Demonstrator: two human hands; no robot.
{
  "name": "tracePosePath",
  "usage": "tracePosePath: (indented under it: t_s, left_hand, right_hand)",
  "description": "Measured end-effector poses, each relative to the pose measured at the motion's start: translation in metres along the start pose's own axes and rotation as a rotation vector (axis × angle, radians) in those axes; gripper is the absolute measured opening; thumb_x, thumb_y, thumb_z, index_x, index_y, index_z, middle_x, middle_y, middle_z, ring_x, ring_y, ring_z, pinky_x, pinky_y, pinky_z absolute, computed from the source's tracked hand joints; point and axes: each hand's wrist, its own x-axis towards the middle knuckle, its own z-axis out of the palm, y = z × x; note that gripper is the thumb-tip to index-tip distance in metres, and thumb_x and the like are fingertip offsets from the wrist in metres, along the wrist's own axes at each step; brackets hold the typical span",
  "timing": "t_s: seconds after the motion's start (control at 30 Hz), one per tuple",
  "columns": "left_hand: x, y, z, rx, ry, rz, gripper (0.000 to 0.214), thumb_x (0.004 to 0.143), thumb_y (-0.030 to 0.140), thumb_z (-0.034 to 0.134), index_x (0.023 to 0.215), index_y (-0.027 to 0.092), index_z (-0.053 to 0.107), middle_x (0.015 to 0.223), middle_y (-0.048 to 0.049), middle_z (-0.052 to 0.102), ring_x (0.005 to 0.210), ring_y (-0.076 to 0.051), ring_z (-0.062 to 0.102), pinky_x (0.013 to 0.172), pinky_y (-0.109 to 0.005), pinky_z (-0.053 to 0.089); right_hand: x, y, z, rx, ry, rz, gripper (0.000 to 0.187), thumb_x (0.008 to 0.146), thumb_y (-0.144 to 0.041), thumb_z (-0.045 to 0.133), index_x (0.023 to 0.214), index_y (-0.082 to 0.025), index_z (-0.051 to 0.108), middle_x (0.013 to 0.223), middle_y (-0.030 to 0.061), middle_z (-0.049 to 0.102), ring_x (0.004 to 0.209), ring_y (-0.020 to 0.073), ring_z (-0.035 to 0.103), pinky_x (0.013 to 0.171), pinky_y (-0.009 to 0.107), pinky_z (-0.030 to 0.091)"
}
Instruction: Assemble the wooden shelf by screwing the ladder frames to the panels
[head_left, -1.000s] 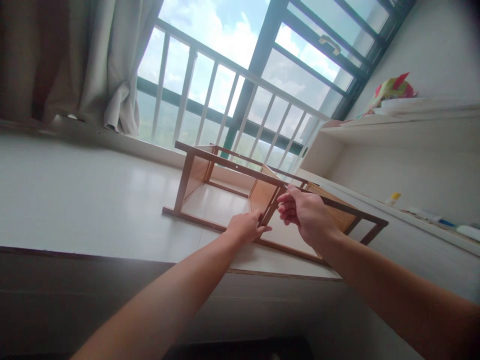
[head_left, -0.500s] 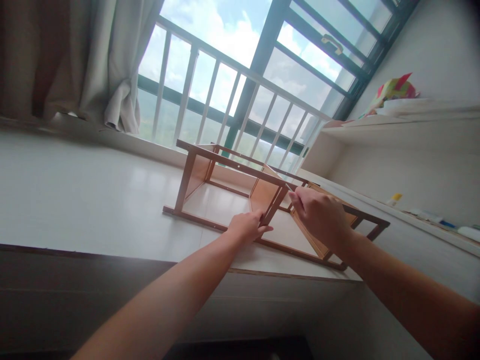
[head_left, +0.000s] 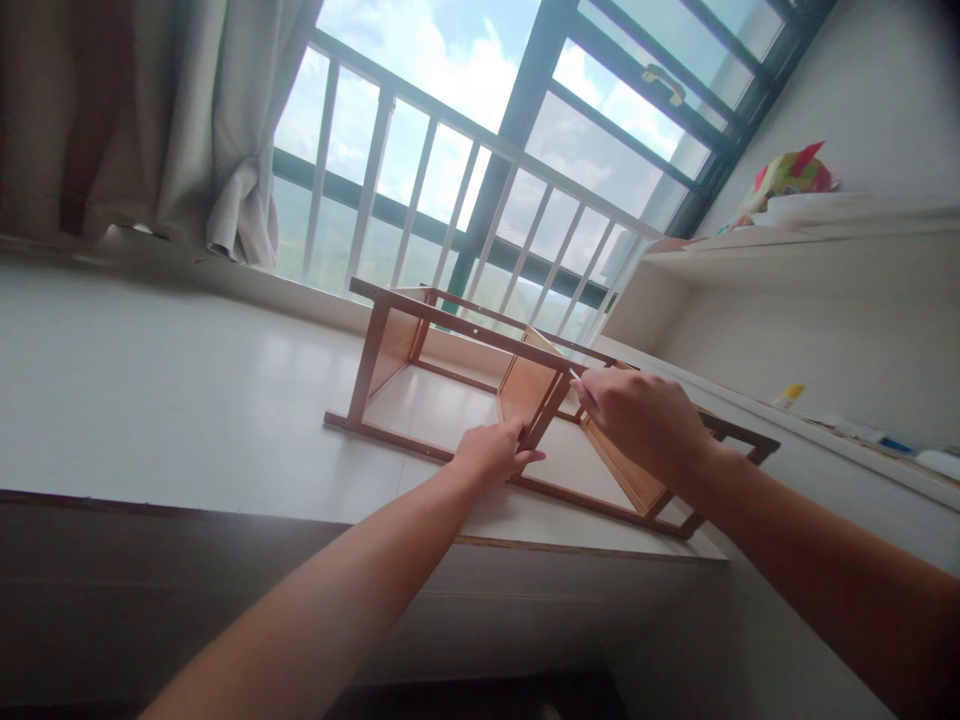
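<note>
A brown wooden shelf frame (head_left: 442, 316) lies on its side on the white surface, with lighter panels set across it. My left hand (head_left: 491, 450) is closed around the middle crossbar (head_left: 550, 410) of the frame. In my right hand (head_left: 637, 415), closed in a fist, is a thin metal tool (head_left: 574, 375); only its pale tip shows beyond the fingers. That tip meets the upper rail close to where the middle crossbar joins it. The rest of the tool is hidden in the fist. Small holes dot the upper rail left of it.
The white surface (head_left: 187, 400) ends at a front edge near my forearms. Behind stand a window railing (head_left: 431, 120) and a grey curtain (head_left: 244, 130). To the right, a white shelf unit (head_left: 750, 310) holds a yellow-capped item (head_left: 789, 396) and a red-and-yellow package (head_left: 795, 175).
My right hand has turned slightly and shifted a little, its tool tip staying at the rail joint. My left hand keeps its hold on the crossbar.
</note>
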Motion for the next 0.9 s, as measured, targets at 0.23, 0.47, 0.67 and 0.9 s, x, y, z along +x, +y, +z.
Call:
tracePosePath:
  t_s: [0.23,0.47,0.67,0.9]
  left_hand:
    - [-0.001,0.0,-0.001,0.006,0.0,0.005,0.052,0.078,0.073,0.043,0.105,0.03,0.056,0.097,-0.0024,0.07,0.086,-0.025,0.066,0.072,-0.033,0.048]
    - [-0.002,0.001,-0.003,-0.012,-0.009,-0.004,0.051,0.078,0.072,0.045,0.105,0.03,0.056,0.096,-0.0025,0.07,0.087,-0.025,0.066,0.073,-0.033,0.048]
    - [-0.002,0.001,-0.002,-0.011,-0.01,-0.001,0.054,0.078,0.073,0.045,0.11,0.031,0.055,0.1,-0.0028,0.069,0.089,-0.025,0.066,0.074,-0.033,0.048]
    - [-0.003,0.002,-0.004,-0.022,-0.008,-0.001,0.053,0.079,0.072,0.044,0.109,0.031,0.055,0.099,-0.0026,0.07,0.088,-0.024,0.066,0.073,-0.033,0.048]
  right_hand:
    - [0.003,-0.003,-0.01,-0.028,-0.015,-0.007,0.04,0.097,-0.038,0.034,0.083,-0.016,0.064,0.075,0.0118,0.069,0.068,0.0211,0.065,0.055,0.028,0.025]
    - [0.006,-0.005,-0.008,0.197,-0.028,0.098,0.042,0.095,-0.038,0.036,0.074,-0.014,0.063,0.062,0.0138,0.065,0.058,0.0217,0.062,0.053,0.028,0.032]
    - [0.01,-0.005,0.023,1.255,-0.185,0.415,0.042,0.09,-0.053,0.04,0.078,-0.017,0.057,0.038,-0.0011,0.05,0.033,0.0143,0.047,0.038,0.024,0.034]
    - [0.001,0.0,0.017,0.792,0.025,0.235,0.04,0.093,-0.047,0.041,0.081,-0.016,0.064,0.051,0.0017,0.06,0.044,0.0132,0.053,0.054,0.025,0.04]
